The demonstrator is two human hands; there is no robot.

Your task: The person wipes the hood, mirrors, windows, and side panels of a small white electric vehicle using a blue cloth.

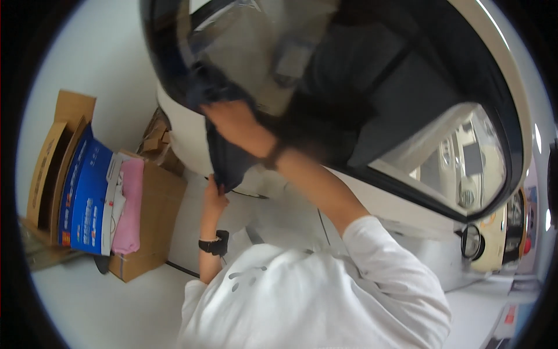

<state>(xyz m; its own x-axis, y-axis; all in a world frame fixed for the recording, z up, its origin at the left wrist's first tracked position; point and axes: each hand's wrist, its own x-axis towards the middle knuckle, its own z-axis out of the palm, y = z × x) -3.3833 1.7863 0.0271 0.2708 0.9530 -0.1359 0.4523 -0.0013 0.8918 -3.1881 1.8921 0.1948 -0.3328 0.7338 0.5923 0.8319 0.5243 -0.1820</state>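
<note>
A dark blue cloth (229, 150) hangs between my two hands. My right hand (233, 120) presses its upper part against the dark glass (340, 87) of a vehicle's window or windscreen, near the glass's lower left edge; its fingertips are partly hidden by the cloth and blurred. My left hand (216, 194) pinches the bottom end of the cloth, lower down in front of the white body panel (187, 131). A black band is on each wrist. Reflections of the room show in the glass.
On the left, a cardboard box (157, 222) stands beside a blue printed box (89, 196), with a rolled pink cloth (130, 205) on it. More cardboard (159, 144) lies behind, near the wall. A cream vehicle with a round headlight (472, 242) stands at the far right.
</note>
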